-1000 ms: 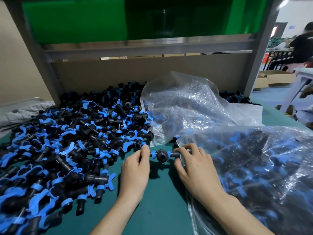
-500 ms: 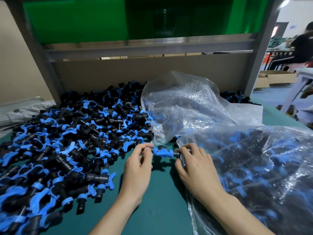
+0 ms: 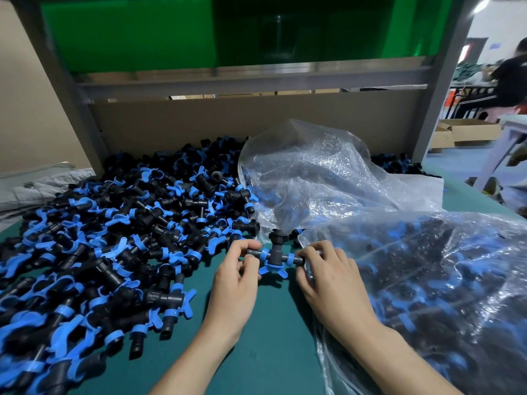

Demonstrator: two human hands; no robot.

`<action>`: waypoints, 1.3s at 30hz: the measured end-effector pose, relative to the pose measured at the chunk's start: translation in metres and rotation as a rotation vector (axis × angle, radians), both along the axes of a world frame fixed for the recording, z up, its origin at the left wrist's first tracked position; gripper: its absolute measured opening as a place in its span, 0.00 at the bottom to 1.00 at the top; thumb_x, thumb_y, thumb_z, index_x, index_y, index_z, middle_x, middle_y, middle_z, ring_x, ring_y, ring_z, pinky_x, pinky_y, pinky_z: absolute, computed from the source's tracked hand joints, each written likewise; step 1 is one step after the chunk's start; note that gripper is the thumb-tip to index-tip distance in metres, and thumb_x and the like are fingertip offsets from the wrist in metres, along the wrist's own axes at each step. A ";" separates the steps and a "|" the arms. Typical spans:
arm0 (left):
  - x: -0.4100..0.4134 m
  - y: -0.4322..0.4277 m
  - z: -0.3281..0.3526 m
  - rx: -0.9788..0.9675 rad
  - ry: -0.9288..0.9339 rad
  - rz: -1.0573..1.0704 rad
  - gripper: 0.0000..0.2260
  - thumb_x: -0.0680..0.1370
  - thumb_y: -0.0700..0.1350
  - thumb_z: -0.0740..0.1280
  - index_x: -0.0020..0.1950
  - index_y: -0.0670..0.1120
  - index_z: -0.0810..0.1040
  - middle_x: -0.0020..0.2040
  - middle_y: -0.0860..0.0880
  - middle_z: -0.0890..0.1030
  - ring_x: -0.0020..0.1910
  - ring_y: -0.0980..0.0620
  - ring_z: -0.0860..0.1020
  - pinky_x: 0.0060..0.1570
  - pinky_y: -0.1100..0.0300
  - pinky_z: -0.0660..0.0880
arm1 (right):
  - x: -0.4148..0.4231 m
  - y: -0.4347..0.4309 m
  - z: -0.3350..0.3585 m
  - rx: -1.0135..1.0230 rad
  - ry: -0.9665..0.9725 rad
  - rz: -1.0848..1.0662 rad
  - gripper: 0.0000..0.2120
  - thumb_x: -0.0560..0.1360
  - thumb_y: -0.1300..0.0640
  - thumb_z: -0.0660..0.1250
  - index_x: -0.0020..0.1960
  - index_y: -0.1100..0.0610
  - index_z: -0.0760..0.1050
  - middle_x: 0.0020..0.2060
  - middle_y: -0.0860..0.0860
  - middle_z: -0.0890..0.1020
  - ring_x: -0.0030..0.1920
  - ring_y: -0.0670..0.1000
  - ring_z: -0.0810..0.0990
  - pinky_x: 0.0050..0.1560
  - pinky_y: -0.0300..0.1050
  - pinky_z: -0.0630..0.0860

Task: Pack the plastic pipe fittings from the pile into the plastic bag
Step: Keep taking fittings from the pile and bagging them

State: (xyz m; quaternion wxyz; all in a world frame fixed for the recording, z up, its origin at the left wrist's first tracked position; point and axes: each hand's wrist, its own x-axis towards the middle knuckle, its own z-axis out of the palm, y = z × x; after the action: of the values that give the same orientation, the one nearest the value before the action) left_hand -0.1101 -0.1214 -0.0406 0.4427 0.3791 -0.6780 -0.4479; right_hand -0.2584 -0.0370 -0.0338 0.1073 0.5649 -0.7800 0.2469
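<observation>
**Both hands, seen from above, backs toward the camera.** Left grip (image 3: 236,277): index finger curled over the top and thumb on the near side of one end of a T-shaped fitting (image 3: 276,253), pinching it. The remaining fingers are folded in behind the index. Right grip (image 3: 328,280): fingertips curled round the opposite end, thumb on the near side, knuckles raised. The two grips face each other, apart, with the fitting spanning the gap between them. Left forearm (image 3: 199,354): bare, running back from its grip and slanting leftward. Right forearm (image 3: 399,357): bare, running back from its grip and slanting rightward. The forearms converge toward the grips.
</observation>
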 end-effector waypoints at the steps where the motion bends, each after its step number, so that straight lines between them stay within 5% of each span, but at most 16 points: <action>1: 0.000 0.000 0.000 0.003 0.000 0.001 0.13 0.81 0.42 0.59 0.51 0.60 0.76 0.30 0.54 0.72 0.34 0.53 0.71 0.34 0.53 0.68 | 0.000 0.000 0.000 0.003 0.004 0.000 0.09 0.80 0.49 0.60 0.57 0.49 0.75 0.54 0.46 0.74 0.51 0.53 0.73 0.47 0.45 0.61; 12: 0.001 0.003 0.003 -0.008 0.059 0.026 0.12 0.82 0.45 0.60 0.50 0.61 0.77 0.32 0.48 0.70 0.33 0.49 0.69 0.34 0.52 0.66 | 0.001 -0.001 0.002 0.000 0.001 -0.005 0.10 0.80 0.48 0.60 0.58 0.49 0.75 0.53 0.47 0.75 0.50 0.53 0.73 0.47 0.46 0.65; 15: 0.002 0.003 0.005 -0.002 0.088 0.050 0.11 0.82 0.46 0.60 0.47 0.61 0.78 0.32 0.51 0.72 0.34 0.50 0.70 0.35 0.52 0.67 | -0.001 0.001 0.003 0.031 -0.024 0.026 0.11 0.79 0.55 0.63 0.61 0.50 0.75 0.57 0.50 0.74 0.52 0.55 0.73 0.50 0.48 0.69; 19: 0.004 0.003 0.006 -0.015 0.094 0.065 0.12 0.82 0.44 0.60 0.45 0.59 0.78 0.29 0.57 0.73 0.31 0.54 0.73 0.35 0.52 0.71 | -0.003 0.002 0.006 -0.019 -0.193 0.086 0.21 0.74 0.70 0.60 0.61 0.53 0.76 0.57 0.51 0.71 0.52 0.53 0.72 0.48 0.43 0.69; 25: 0.002 0.008 0.007 -0.079 0.121 0.054 0.07 0.76 0.51 0.60 0.46 0.56 0.78 0.28 0.54 0.68 0.30 0.51 0.67 0.32 0.54 0.67 | -0.008 0.001 0.024 -0.236 -0.525 0.102 0.16 0.78 0.65 0.60 0.54 0.45 0.78 0.53 0.43 0.72 0.49 0.39 0.75 0.45 0.33 0.70; 29: 0.004 0.017 0.011 -0.261 0.085 0.044 0.07 0.77 0.55 0.59 0.49 0.60 0.76 0.30 0.52 0.74 0.28 0.51 0.71 0.27 0.58 0.66 | -0.014 0.003 0.044 -0.302 -0.489 0.154 0.17 0.78 0.65 0.60 0.52 0.43 0.77 0.52 0.42 0.72 0.45 0.42 0.76 0.43 0.37 0.72; 32: 0.002 0.024 0.021 -0.393 0.072 0.061 0.08 0.78 0.54 0.58 0.52 0.58 0.76 0.34 0.58 0.76 0.32 0.55 0.74 0.31 0.70 0.67 | -0.017 0.006 0.059 -0.388 -0.469 0.196 0.18 0.78 0.66 0.60 0.51 0.43 0.78 0.52 0.44 0.74 0.45 0.44 0.77 0.45 0.36 0.72; 39: -0.006 0.049 0.029 -0.619 -0.108 0.002 0.06 0.80 0.55 0.59 0.54 0.60 0.74 0.45 0.62 0.77 0.38 0.60 0.77 0.36 0.67 0.71 | -0.020 0.010 0.083 -0.547 -0.819 0.212 0.18 0.78 0.64 0.61 0.46 0.42 0.80 0.52 0.52 0.80 0.45 0.41 0.81 0.38 0.31 0.72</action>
State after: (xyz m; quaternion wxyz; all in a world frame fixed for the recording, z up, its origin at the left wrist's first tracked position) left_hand -0.1158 -0.0727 -0.0119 0.5008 0.2501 -0.8044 -0.1990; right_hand -0.2782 -0.0273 0.0496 -0.0890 0.4489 -0.6032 0.6532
